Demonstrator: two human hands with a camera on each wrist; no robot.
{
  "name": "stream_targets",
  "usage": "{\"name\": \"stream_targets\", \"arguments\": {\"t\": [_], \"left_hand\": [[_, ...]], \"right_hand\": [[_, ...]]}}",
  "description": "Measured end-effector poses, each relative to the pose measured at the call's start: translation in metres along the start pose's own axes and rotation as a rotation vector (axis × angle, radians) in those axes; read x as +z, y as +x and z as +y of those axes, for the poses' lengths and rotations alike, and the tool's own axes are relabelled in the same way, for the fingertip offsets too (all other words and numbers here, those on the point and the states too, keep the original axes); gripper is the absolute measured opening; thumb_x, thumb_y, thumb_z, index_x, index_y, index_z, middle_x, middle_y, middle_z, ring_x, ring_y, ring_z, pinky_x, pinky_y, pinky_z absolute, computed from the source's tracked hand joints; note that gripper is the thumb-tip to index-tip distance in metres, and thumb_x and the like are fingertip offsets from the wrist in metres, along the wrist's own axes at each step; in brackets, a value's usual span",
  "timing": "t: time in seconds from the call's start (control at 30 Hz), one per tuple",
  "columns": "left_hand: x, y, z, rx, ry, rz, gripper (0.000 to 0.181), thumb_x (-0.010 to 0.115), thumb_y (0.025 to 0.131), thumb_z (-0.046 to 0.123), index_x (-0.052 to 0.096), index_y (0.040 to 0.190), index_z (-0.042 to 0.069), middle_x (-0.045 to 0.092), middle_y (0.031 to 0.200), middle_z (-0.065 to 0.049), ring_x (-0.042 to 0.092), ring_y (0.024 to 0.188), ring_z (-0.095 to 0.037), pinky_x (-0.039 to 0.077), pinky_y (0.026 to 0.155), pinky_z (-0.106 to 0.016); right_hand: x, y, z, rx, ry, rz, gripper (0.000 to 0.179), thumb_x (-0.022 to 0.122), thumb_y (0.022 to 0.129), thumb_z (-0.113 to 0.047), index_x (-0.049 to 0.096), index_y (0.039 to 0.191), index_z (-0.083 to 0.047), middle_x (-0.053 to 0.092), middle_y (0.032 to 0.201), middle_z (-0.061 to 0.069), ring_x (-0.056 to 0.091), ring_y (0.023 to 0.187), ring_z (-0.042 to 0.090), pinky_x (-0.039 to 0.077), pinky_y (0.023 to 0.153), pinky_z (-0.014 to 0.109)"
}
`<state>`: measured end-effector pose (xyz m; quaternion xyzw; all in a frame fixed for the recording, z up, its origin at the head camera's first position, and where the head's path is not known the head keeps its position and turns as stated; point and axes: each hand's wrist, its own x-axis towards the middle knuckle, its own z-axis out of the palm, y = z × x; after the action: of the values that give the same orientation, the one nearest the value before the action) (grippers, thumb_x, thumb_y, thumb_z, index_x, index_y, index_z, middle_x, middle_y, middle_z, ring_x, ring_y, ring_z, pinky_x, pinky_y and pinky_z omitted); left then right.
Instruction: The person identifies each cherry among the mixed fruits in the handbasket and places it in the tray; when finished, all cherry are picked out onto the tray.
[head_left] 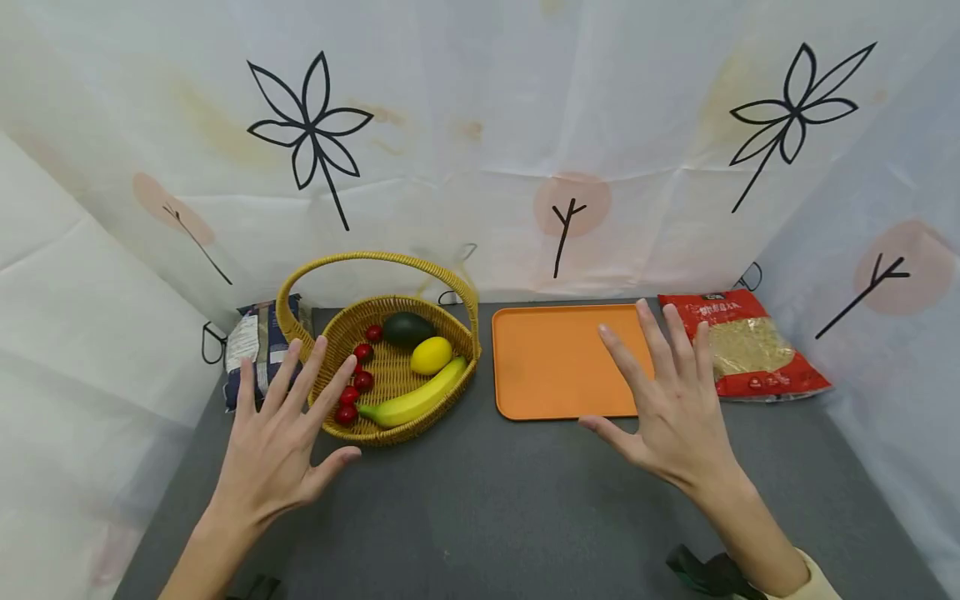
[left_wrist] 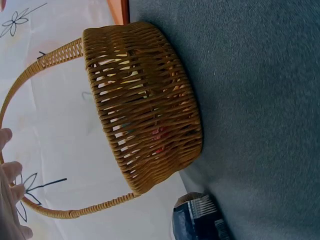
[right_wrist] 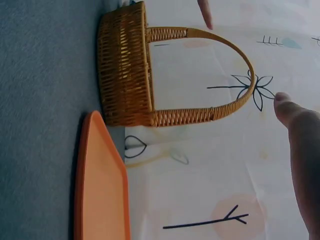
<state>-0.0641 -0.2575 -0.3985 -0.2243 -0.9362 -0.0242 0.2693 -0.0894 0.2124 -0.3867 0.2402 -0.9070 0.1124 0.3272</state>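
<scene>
Both hands hover over the table with fingers spread, holding nothing. My left hand (head_left: 276, 454) is in front of the wicker basket (head_left: 442, 410), its fingertips overlapping the basket's left side in the head view. Inside the basket lie a banana (head_left: 415, 402), a lemon (head_left: 431, 356), an avocado (head_left: 407, 330) and several small red fruits (head_left: 363, 382) that look like cherries or cherry tomatoes. My right hand (head_left: 678, 421) is raised before the orange tray (head_left: 551, 362), its fingers overlapping the tray's right part. In the left wrist view the basket (left_wrist: 145, 105) stands upright, its handle up.
A red bag of yellowish grain (head_left: 750, 346) lies at the back right. Behind the left hand sits a dark blue and white packet (head_left: 255, 346). The grey table (head_left: 472, 517) meets white patterned cloth (head_left: 465, 125) at the back and sides.
</scene>
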Motion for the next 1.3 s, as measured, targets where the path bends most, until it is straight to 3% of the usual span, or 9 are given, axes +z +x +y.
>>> {"name": "stream_targets", "arguments": {"t": [0.13, 0.23, 0.4, 0.5, 0.7, 0.87, 1.03, 1.2, 1.3], "left_hand": [[0.004, -0.002, 0.001, -0.027, -0.042, 0.016, 0.087, 0.017, 0.105, 0.081, 0.041, 0.169, 0.027, 0.033, 0.179, -0.01, 0.039, 0.16, -0.039, 0.01, 0.133, -0.073], [0.009, -0.003, 0.0, -0.052, -0.07, 0.025, 0.081, 0.022, 0.109, 0.074, 0.052, 0.162, 0.021, 0.049, 0.169, -0.014, 0.051, 0.149, -0.041, 0.026, 0.128, -0.071], [0.016, -0.004, 0.0, -0.152, -0.101, 0.002, 0.051, 0.069, 0.101, 0.046, 0.07, 0.141, 0.013, 0.068, 0.145, -0.014, 0.067, 0.127, -0.038, 0.056, 0.099, -0.063], [0.02, -0.006, 0.001, -0.227, -0.134, -0.02, 0.043, 0.082, 0.092, 0.028, 0.074, 0.131, 0.012, 0.071, 0.138, -0.015, 0.07, 0.118, -0.038, 0.062, 0.084, -0.06], [0.031, -0.013, 0.0, -0.389, -0.262, -0.108, 0.045, 0.082, 0.096, 0.02, 0.068, 0.135, 0.003, 0.059, 0.144, -0.027, 0.06, 0.127, -0.047, 0.06, 0.082, -0.07], [0.034, -0.017, 0.0, -0.589, -0.413, -0.211, 0.055, 0.078, 0.101, 0.024, 0.058, 0.143, -0.006, 0.047, 0.152, -0.031, 0.053, 0.134, -0.05, 0.053, 0.101, -0.071], [0.038, -0.02, 0.001, -0.745, -0.525, -0.287, 0.065, 0.073, 0.105, 0.031, 0.048, 0.153, -0.006, 0.044, 0.153, -0.03, 0.057, 0.126, -0.044, 0.057, 0.102, -0.061], [0.042, -0.021, 0.005, -0.841, -0.542, -0.289, 0.068, 0.07, 0.106, 0.038, 0.045, 0.159, 0.004, 0.049, 0.153, -0.025, 0.059, 0.127, -0.04, 0.062, 0.095, -0.051], [0.042, -0.023, 0.007, -0.873, -0.543, -0.282, 0.068, 0.069, 0.106, 0.04, 0.044, 0.16, 0.007, 0.05, 0.154, -0.024, 0.06, 0.129, -0.04, 0.061, 0.094, -0.05]], "right_hand": [[0.008, 0.007, -0.01, -0.021, 0.069, -0.012, 0.088, 0.033, 0.103, -0.082, 0.045, 0.166, -0.022, 0.033, 0.176, 0.021, 0.027, 0.164, 0.046, 0.022, 0.129, 0.074], [0.015, 0.015, -0.021, -0.064, 0.16, 0.0, 0.078, 0.04, 0.108, -0.071, 0.05, 0.162, -0.015, 0.043, 0.169, 0.023, 0.041, 0.153, 0.049, 0.037, 0.12, 0.071], [0.03, 0.028, -0.041, -0.113, 0.379, -0.054, 0.058, 0.067, 0.107, -0.045, 0.058, 0.153, -0.011, 0.061, 0.154, 0.015, 0.059, 0.137, 0.037, 0.053, 0.108, 0.058], [0.039, 0.038, -0.057, -0.077, 0.55, -0.162, 0.05, 0.08, 0.099, -0.029, 0.065, 0.144, -0.013, 0.07, 0.14, 0.006, 0.067, 0.125, 0.025, 0.059, 0.101, 0.047], [0.072, 0.067, -0.086, -0.022, 0.944, -0.42, 0.03, 0.077, 0.101, -0.017, 0.071, 0.13, -0.01, 0.076, 0.124, 0.008, 0.074, 0.108, 0.017, 0.064, 0.095, 0.038], [0.108, 0.098, -0.111, 0.004, 1.172, -0.629, 0.025, 0.071, 0.106, -0.015, 0.071, 0.129, -0.006, 0.075, 0.127, 0.012, 0.073, 0.113, 0.02, 0.064, 0.096, 0.036], [0.141, 0.13, -0.134, -0.053, 1.194, -0.756, 0.025, 0.068, 0.108, -0.017, 0.071, 0.129, -0.004, 0.076, 0.126, 0.012, 0.073, 0.112, 0.018, 0.061, 0.1, 0.031], [0.174, 0.153, -0.152, -0.113, 1.189, -0.862, 0.028, 0.068, 0.108, -0.016, 0.072, 0.129, 0.002, 0.076, 0.125, 0.015, 0.072, 0.113, 0.017, 0.057, 0.102, 0.023], [0.189, 0.162, -0.162, -0.114, 1.206, -0.956, 0.029, 0.068, 0.107, -0.013, 0.071, 0.13, 0.005, 0.076, 0.124, 0.02, 0.074, 0.113, 0.029, 0.061, 0.099, 0.028]]}}
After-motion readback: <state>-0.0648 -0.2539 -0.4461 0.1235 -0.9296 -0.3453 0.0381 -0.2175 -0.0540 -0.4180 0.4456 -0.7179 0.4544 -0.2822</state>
